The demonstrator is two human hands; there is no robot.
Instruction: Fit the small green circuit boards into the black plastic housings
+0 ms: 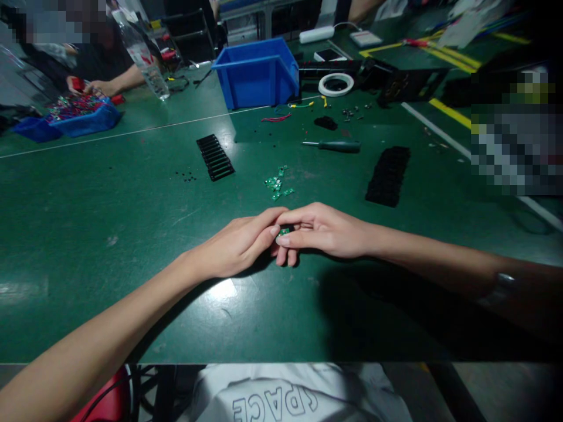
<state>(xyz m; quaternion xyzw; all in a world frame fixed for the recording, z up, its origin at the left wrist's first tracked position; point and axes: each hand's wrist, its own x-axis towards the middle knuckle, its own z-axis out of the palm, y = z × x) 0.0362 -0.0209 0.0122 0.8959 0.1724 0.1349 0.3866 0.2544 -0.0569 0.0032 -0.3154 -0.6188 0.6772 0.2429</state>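
Near the table's middle, my left hand (pixel 246 240) and my right hand (pixel 323 230) meet. Between their thumbs and fingers they hold a small green circuit board (pixel 284 232), partly covered by the fingertips. Just beyond the hands lies a loose pile of small green boards (pixel 275 185). A black slotted frame (pixel 215 157) lies to the left of that pile, with several tiny black parts (pixel 187 176) beside it. Farther right is a stack of black pieces (pixel 388 176). A screwdriver (pixel 338 146) rests behind the pile.
At the back of the green table (pixel 109 234) stand a blue bin (pixel 257 76), a white tape roll (pixel 336 85) and a plastic bottle (pixel 145 61). Another person's hands (pixel 103 88) are over a blue tray of wires (pixel 85 117) at the left. Small screws (pixel 352 113) lie at the back right.
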